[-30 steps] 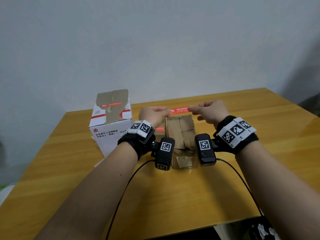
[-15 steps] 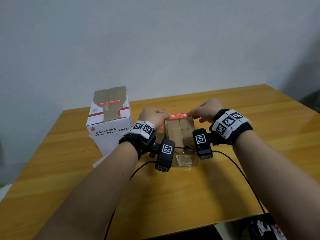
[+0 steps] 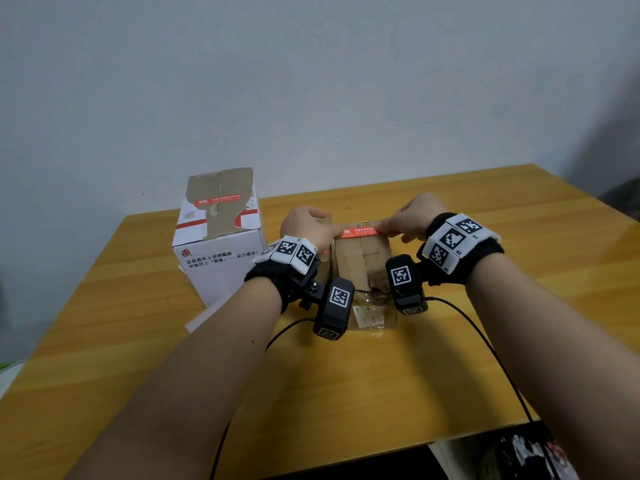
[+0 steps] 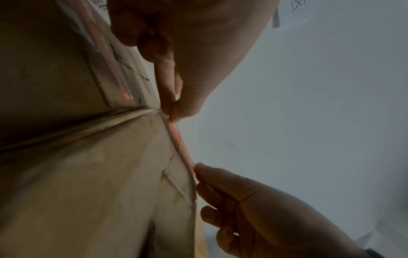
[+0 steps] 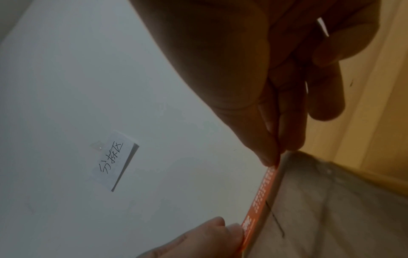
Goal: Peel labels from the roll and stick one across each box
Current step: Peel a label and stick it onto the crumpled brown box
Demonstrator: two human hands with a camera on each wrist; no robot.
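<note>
My wooden table [image 3: 381, 375] fills the lower half of my head view, and on it, at about ten o'clock from my hands, stands the white carton [image 3: 221, 258] with a red label [image 3: 217, 201] already stuck across its torn brown top. Straight ahead at twelve o'clock sits the smaller brown cardboard box [image 3: 360, 268], its top flaps creased and taped, and that is the one I am working on. I hold a red label strip [image 3: 360, 231] stretched across its far top edge: my left hand [image 3: 308, 227] pinches the nine o'clock end between thumb and forefinger, and my right hand [image 3: 414, 218] pinches the three o'clock end the same way, the other fingers loosely curled. In my wrist views the strip lies right along the box's edge, though I cannot tell how much of it has already stuck. It looks thin, light and limp, so I judge it would curl or fold onto itself if I let it go slack; holding it by the very ends and keeping it taut seems best. The cardboard looks soft and dented, so I would press down gently from the middle outward.
</note>
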